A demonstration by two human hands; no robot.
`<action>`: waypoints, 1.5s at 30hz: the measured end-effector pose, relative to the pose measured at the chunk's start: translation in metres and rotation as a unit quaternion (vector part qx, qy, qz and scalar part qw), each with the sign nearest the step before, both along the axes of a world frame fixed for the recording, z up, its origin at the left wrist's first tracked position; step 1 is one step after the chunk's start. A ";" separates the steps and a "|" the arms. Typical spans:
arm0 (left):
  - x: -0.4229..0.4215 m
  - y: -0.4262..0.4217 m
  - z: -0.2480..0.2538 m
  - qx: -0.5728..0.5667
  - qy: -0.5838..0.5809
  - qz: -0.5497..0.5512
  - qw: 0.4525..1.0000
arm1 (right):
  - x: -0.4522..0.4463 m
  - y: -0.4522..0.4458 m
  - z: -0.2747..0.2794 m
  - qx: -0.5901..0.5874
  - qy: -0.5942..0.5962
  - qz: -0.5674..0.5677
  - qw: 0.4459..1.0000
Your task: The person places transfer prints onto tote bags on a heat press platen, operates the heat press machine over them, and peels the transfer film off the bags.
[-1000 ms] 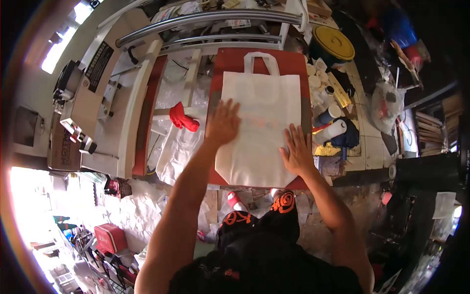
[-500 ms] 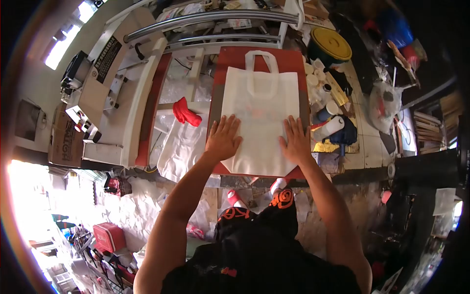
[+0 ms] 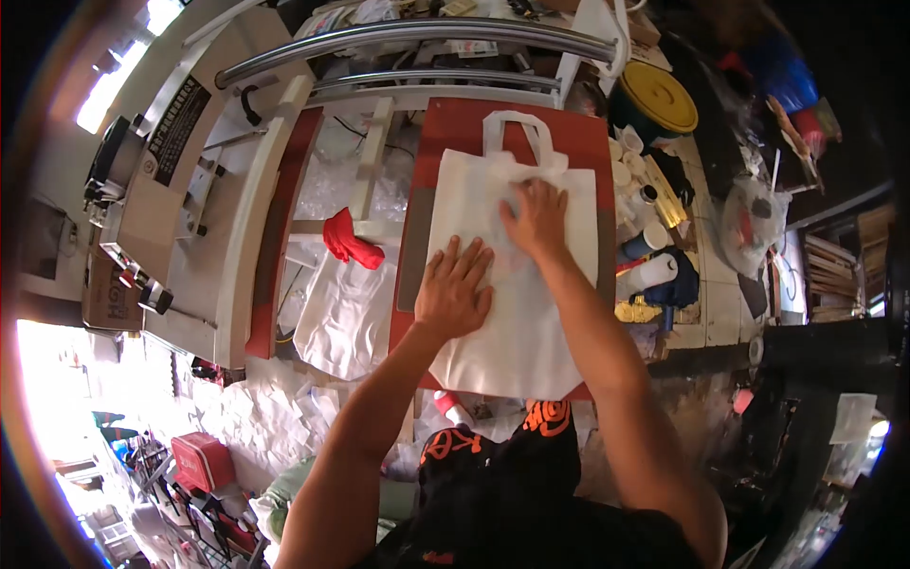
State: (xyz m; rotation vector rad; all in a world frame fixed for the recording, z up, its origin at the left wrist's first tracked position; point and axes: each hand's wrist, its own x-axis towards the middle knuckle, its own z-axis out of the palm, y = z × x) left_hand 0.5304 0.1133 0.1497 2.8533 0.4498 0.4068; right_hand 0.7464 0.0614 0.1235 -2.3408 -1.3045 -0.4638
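A white tote bag (image 3: 521, 332) with a looped handle lies flat on a red and grey board (image 3: 450, 128). My left hand (image 3: 454, 287) rests on the bag's left side, fingers spread and flat. Higher up, just below the handle, my right hand (image 3: 538, 216) lies on the bag, its fingers a little blurred but stretched out. Faint marks show through the fabric near the right hand. Neither hand grips anything.
To the left stands a white press machine (image 3: 180, 171) with metal bars (image 3: 417, 36) above the board. A red cloth (image 3: 351, 240) hangs on its frame, above another white bag (image 3: 346, 318). Bottles (image 3: 654, 272) and a yellow-lidded bucket (image 3: 657, 98) stand right.
My right hand has moved from the bag's lower right edge up and inward toward the handle. The left hand has shifted slightly inward on the bag. The camera view has shifted a little.
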 end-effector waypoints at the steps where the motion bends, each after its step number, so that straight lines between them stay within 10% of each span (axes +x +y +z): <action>1: 0.000 0.000 0.001 0.000 0.003 0.003 1.000 | 0.022 0.016 -0.002 0.013 0.014 -0.017 1.000; 8: 0.003 0.005 0.000 -0.036 0.021 0.008 0.999 | 0.090 0.087 0.003 -0.004 0.046 -0.070 0.996; 17: 0.006 0.002 0.003 -0.042 0.038 0.008 0.998 | 0.160 0.135 0.047 -0.324 0.260 -0.071 0.907; 24: 0.001 0.004 0.003 -0.046 0.002 0.007 0.999 | 0.134 0.085 0.040 -0.081 0.188 -0.063 0.977; 45: -0.009 0.006 0.000 -0.051 -0.016 -0.002 0.999 | 0.133 0.096 0.026 -0.166 0.135 -0.129 0.968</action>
